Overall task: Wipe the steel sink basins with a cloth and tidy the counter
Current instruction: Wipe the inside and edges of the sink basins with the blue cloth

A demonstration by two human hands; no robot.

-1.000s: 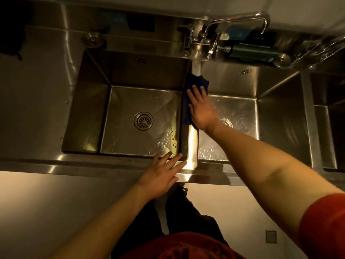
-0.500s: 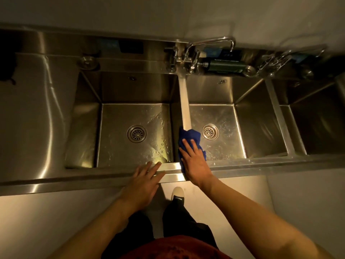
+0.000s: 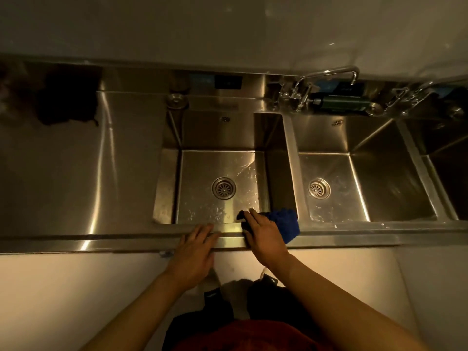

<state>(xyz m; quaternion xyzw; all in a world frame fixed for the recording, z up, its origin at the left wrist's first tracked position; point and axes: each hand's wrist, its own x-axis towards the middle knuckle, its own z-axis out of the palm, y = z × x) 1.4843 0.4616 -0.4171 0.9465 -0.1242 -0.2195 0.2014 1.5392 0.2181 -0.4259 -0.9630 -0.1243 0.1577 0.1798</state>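
The crumpled blue microfibre cloth (image 3: 283, 224) lies on the front rim of the steel sink unit, at the near end of the narrow divider between the left steel basin (image 3: 220, 186) and the middle steel basin (image 3: 334, 188). The person's right hand (image 3: 263, 234) presses it down with fingers laid flat and nearly straight over its left part, not curled round it; a dark fold of the cloth shows past the fingertips, over the left basin's edge. The left hand (image 3: 195, 249) rests just beside it on the same front rim, fingers straight and spread, grasping nothing. Each basin has a round drain strainer in its wet, streaked floor. Behind the divider stands a chrome swivel faucet (image 3: 326, 82), with a dark green bottle (image 3: 342, 102) lying on the back ledge beside it. A dark rag (image 3: 68, 100) sits on the left drainboard, well apart from the hands.
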